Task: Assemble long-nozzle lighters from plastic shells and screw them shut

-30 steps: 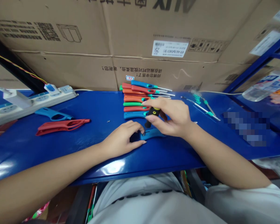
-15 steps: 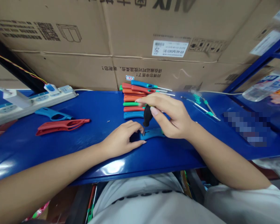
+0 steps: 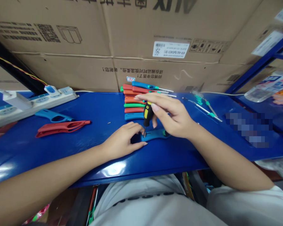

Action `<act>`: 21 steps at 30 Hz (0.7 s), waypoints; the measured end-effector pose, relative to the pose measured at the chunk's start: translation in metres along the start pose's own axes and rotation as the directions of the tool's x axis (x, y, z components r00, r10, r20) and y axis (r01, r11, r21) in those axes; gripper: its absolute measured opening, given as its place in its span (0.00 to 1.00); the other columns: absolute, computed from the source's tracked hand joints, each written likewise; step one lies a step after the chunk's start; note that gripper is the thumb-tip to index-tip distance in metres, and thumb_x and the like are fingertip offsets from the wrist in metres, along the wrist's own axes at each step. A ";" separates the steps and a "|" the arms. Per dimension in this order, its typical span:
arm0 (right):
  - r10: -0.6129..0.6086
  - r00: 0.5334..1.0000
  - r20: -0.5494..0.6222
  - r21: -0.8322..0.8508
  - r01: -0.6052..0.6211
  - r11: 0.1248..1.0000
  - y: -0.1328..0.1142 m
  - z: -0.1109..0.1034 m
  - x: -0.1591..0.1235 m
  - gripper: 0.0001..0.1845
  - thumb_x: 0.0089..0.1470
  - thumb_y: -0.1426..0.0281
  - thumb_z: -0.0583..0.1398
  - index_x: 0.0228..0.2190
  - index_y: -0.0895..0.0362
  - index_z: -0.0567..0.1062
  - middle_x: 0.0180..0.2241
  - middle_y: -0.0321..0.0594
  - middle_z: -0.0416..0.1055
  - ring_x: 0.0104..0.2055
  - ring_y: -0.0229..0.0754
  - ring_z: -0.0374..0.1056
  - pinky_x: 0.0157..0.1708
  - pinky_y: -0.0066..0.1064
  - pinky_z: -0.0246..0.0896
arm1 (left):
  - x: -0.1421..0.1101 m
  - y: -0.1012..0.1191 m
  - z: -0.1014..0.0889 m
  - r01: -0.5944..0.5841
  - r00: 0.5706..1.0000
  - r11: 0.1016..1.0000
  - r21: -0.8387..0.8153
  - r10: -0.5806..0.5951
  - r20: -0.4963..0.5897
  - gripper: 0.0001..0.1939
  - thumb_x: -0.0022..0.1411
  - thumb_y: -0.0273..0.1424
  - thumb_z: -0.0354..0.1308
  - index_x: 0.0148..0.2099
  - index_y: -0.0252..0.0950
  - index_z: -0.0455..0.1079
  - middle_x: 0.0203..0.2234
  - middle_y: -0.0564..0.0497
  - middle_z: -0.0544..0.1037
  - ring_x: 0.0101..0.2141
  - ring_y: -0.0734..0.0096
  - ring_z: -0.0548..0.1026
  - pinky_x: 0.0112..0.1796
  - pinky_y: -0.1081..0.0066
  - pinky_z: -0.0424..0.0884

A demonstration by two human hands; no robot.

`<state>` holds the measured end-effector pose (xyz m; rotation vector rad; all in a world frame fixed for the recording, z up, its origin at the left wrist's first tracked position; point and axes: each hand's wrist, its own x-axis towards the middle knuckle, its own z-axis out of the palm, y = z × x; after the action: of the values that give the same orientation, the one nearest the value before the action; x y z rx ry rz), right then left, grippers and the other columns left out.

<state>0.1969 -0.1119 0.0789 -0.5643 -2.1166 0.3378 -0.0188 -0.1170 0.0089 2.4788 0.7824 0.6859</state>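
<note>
A blue long-neck lighter (image 3: 154, 136) lies flat on the blue table near its front edge. My left hand (image 3: 124, 138) is closed around its left end, thumb on the near side and fingertips on the far side. Above it, my right hand (image 3: 171, 114) holds a black and yellow screwdriver (image 3: 147, 115) upright by the handle. The screwdriver's tip meets the lighter's left end beside my left fingertips; the screw itself is too small to make out. The lighter's right end is partly hidden under my right hand.
Several red, orange, green and blue lighters (image 3: 134, 99) lie stacked behind my hands. To the left are blue (image 3: 53, 115) and red (image 3: 61, 127) casings, tiny metal pieces (image 3: 109, 122) and a power strip (image 3: 40, 102). Metal rods (image 3: 206, 108) and a plastic bottle (image 3: 269, 86) are at right.
My right fingers have shifted and opened somewhat around the screwdriver handle, which has turned and stands more upright. My left hand and the blue lighter stay put.
</note>
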 end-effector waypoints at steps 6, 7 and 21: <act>0.020 1.000 0.023 0.219 -0.025 0.975 -0.006 0.000 0.004 0.10 0.65 0.74 0.57 0.43 0.60 0.79 0.40 0.41 0.80 0.36 0.35 0.76 0.39 0.28 0.73 | 0.000 0.000 0.000 0.009 1.000 1.000 -0.016 -0.009 0.006 0.10 0.64 0.35 0.65 0.45 0.37 0.71 0.41 0.50 0.76 0.43 0.63 0.74 0.47 0.63 0.71; -0.014 1.000 0.006 0.186 0.012 0.982 -0.007 0.001 0.005 0.09 0.64 0.75 0.58 0.41 0.60 0.79 0.39 0.41 0.80 0.36 0.35 0.76 0.40 0.29 0.73 | 0.000 0.000 0.001 0.014 1.000 1.000 -0.019 -0.014 0.003 0.10 0.64 0.34 0.65 0.45 0.37 0.70 0.40 0.50 0.76 0.43 0.63 0.74 0.47 0.63 0.71; -0.129 0.984 -0.124 -0.192 0.104 0.976 -0.016 0.017 0.000 0.08 0.65 0.72 0.58 0.41 0.57 0.78 0.40 0.41 0.81 0.43 0.39 0.77 0.46 0.31 0.72 | 0.001 0.003 0.004 0.071 0.996 0.996 -0.047 -0.073 -0.052 0.12 0.60 0.32 0.66 0.43 0.37 0.67 0.39 0.50 0.77 0.38 0.63 0.76 0.42 0.62 0.75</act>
<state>0.1784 -0.1263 0.0766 -0.5508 -2.0506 0.0343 -0.0146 -0.1196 0.0082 2.3889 0.8621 0.7385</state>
